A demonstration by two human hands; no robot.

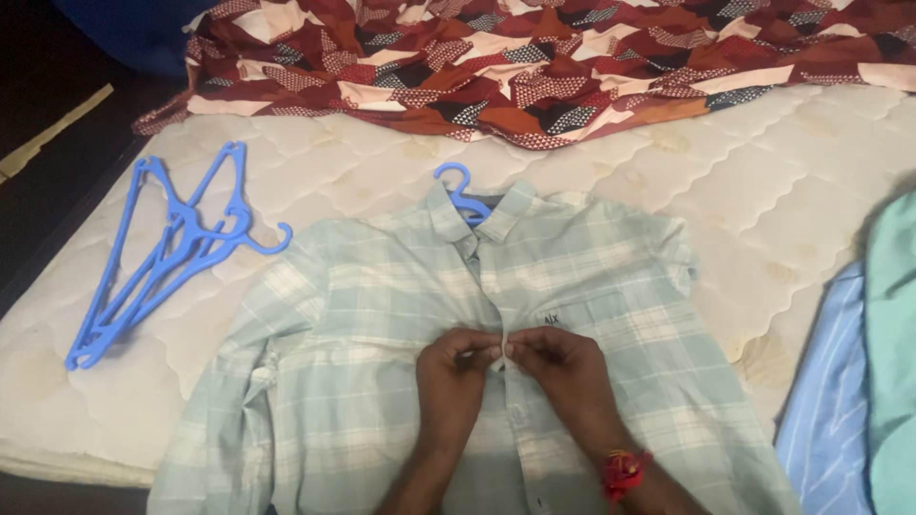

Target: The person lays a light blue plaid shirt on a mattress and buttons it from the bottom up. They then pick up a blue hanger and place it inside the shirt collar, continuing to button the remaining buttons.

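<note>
A pale green plaid shirt (382, 315) lies face up on a white quilted mattress (763, 181), with a blue hanger's hook (461, 193) sticking out of its collar. My left hand (456, 367) and my right hand (551, 362) meet at the shirt's front placket near chest height. Both pinch the fabric edges around a button. A red thread band (625, 469) circles my right wrist.
A few loose blue hangers (162, 253) lie on the mattress to the left. A red, brown and cream patterned cloth (534, 57) is heaped along the far side. Light blue striped (830, 410) and teal (897, 353) garments lie at the right edge. Dark floor shows at left.
</note>
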